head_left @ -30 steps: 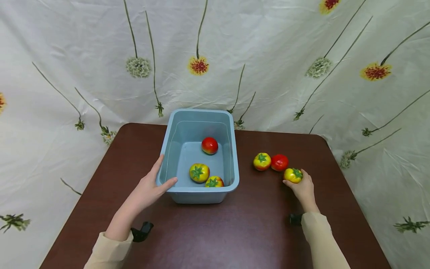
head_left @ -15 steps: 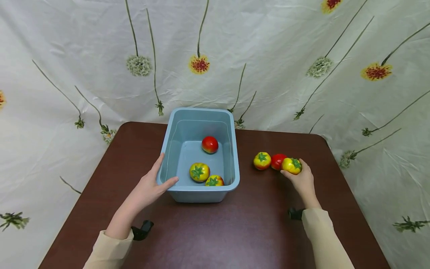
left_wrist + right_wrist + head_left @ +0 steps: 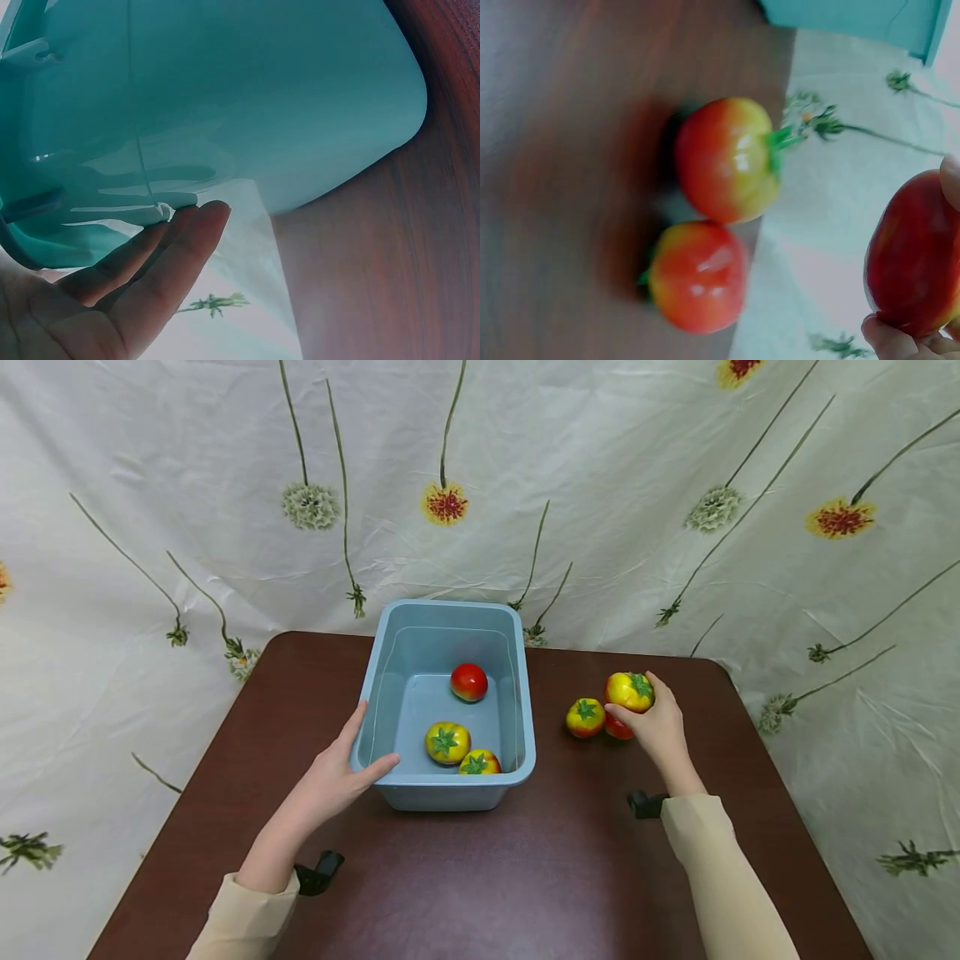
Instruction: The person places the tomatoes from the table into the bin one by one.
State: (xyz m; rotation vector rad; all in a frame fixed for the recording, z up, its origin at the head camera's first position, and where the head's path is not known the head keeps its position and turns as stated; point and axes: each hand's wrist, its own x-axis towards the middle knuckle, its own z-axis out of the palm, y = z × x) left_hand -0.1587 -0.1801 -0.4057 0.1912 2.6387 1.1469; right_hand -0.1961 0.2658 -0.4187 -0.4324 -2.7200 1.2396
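Note:
My right hand (image 3: pixel 660 727) grips a yellow tomato (image 3: pixel 628 692) with a green calyx, red underneath in the right wrist view. The tomato is held up off the table, and below it the hand partly hides a red tomato (image 3: pixel 619 725). Touching that one on its left is a yellow-red tomato (image 3: pixel 584 718). My left hand (image 3: pixel 326 785) rests against the near left corner of a blue plastic bin (image 3: pixel 454 795), thumb at the rim; its straight fingers (image 3: pixel 176 270) lie along the outer wall. Inside the bin are one red tomato (image 3: pixel 468 682) and two yellow ones (image 3: pixel 447 742).
The brown table (image 3: pixel 517 877) has rounded far corners. A white flower-print cloth (image 3: pixel 585 460) hangs behind it and at both sides. Black straps (image 3: pixel 318 872) show at both wrists.
My right hand has lifted the yellow tomato from the table and carried it left and away from me, over the red one. The left hand and the bin stay in place.

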